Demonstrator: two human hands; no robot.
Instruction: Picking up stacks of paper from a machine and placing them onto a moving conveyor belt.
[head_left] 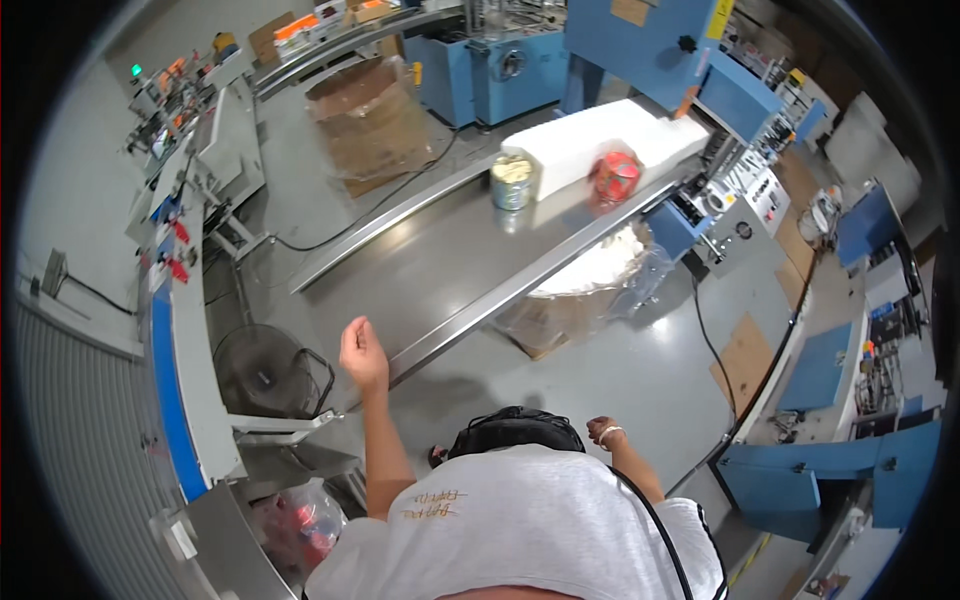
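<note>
My left hand [362,350] is raised at the near end of a long steel table [440,270], fingers curled into a loose fist with nothing in it. Lower down, my right hand [603,432] hangs beside my body, also closed and empty, with a light band on the wrist. A black device [515,430] with a black cable sits against my white shirt between the two arms. At the far end of the table stand a round tin [513,180], a red netted bundle [616,175] and a long white block of stacked sheets [600,140], all well beyond both hands.
A plastic-lined cardboard box of white scraps [585,285] stands under the table's right side; another lined box [370,115] stands behind it. A floor fan [265,370] and a grey-blue conveyor [185,330] are at my left. Blue machines [650,50] and a control panel [745,200] stand at the right.
</note>
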